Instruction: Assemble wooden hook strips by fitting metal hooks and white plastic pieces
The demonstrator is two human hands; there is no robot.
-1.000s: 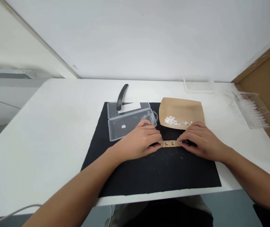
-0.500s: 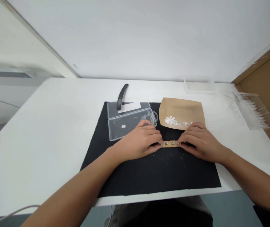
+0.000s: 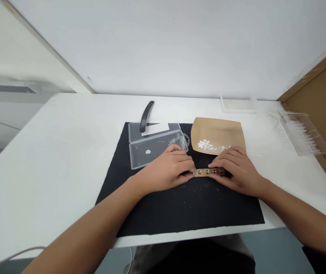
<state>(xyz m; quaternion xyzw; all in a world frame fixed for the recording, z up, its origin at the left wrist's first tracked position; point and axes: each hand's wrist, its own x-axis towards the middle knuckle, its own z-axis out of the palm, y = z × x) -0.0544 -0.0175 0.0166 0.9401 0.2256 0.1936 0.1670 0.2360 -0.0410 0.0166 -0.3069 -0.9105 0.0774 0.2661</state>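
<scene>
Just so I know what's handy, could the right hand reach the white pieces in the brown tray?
Probably yes: the right hand is close by the brown tray, which is open on top, and the white pieces show uncovered. That hand seems to hold the tan strip, though.

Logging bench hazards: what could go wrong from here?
The strip may tip between left grip and right grip, disturbing its small round pieces. The right grip, close beside the tan tray, might nudge it and scatter the white bits. The dark curved object, overlapping the open case, could slide if bumped.
</scene>
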